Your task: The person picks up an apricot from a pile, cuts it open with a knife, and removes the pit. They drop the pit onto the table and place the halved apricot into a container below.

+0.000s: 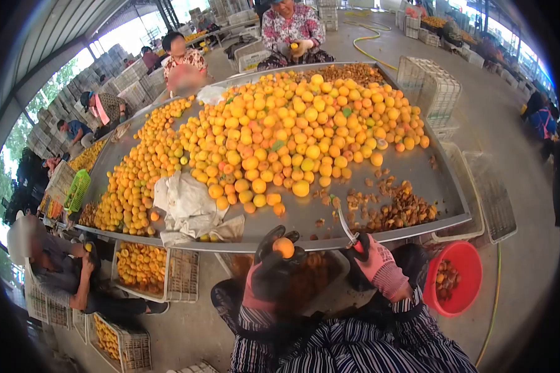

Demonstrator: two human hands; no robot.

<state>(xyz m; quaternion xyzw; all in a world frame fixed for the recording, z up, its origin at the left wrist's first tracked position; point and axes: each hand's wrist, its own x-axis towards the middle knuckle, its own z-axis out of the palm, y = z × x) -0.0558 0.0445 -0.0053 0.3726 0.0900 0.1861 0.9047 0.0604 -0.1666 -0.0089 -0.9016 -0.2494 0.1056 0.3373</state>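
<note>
An apricot (283,248) rests in the gloved fingers of my left hand (271,264), just off the front edge of the metal table (255,229). My right hand (379,264), in a pink and black glove, grips a knife (347,225) by its red handle, the curved blade pointing up and left over the table rim. Beyond both hands a big heap of apricots (292,130) covers the middle of the table. Brown pits (404,211) lie scattered by the right front edge, near the knife. A crumpled white cloth (190,202) lies at the front left.
A red bucket (470,280) with pits stands at my right. Below the table, crates (180,276) hold halved fruit. White crates (429,90) stand along the right side. One person (292,37) sits across the table, another (62,267) at the left. A yellow hose (494,304) runs along the floor.
</note>
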